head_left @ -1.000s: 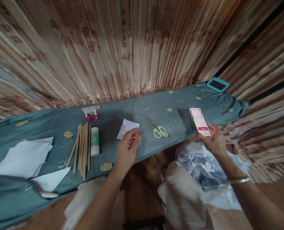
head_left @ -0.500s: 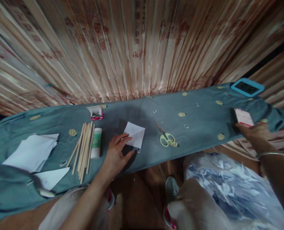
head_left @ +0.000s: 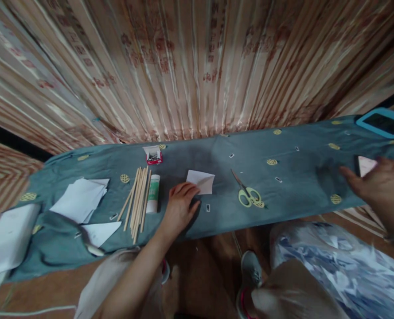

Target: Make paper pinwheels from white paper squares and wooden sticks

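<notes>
My left hand (head_left: 180,208) rests at the lower left of a small square sheet of white paper (head_left: 203,179). Its fingers lie on the sheet and its thumb is stretched apart. A crease shows across the paper. At the right, my right hand (head_left: 379,181) is slightly blurred beside a phone (head_left: 367,165) with a lit pinkish screen. The thumb points left, apart from the fingers, which cover the phone's right side. Scissors (head_left: 249,195) with pale green handles lie between the hands, blades half apart, pointing away.
Left of my left hand are a glue stick (head_left: 153,195), several wooden sticks (head_left: 138,201), a small red box (head_left: 154,156) of metal bits and stacked white paper (head_left: 80,199). A white device (head_left: 12,239) with a cable sits far left. A blue-framed tablet (head_left: 384,123) lies far right.
The view has shifted, so things appear farther right or left-side items enter view. My right hand's thumb has spread away from the phone. My left hand stays at the paper.
</notes>
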`<state>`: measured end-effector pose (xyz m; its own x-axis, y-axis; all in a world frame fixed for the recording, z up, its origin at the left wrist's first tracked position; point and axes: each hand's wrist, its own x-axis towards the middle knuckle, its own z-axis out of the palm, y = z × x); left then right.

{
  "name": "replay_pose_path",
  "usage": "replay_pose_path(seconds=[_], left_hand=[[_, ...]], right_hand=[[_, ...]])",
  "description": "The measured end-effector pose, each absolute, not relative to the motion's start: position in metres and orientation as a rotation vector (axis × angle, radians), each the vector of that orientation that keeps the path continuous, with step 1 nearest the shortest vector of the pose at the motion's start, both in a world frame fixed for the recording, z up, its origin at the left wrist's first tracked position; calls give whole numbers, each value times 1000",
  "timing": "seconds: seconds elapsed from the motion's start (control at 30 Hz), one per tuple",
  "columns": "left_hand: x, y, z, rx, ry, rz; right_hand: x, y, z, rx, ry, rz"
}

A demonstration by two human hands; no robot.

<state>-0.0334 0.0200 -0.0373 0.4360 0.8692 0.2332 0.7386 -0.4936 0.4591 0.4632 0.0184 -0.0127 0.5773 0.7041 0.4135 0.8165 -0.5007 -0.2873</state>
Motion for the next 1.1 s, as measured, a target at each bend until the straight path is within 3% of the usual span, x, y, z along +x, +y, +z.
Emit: replay_pose_path(seconds=[0.23,0.37,1.1], left_hand=[[-33,22,-41,2403,1359,715],[-42,8,-41,2450,1194,735],[-65,-19,-55,2518,1008,879]], right_hand=[[238,-6,-9,-1518,-2038,264],[163,-34,-25,-1345,-2236,417],[165,-37,-42,-1221,-2118,668]])
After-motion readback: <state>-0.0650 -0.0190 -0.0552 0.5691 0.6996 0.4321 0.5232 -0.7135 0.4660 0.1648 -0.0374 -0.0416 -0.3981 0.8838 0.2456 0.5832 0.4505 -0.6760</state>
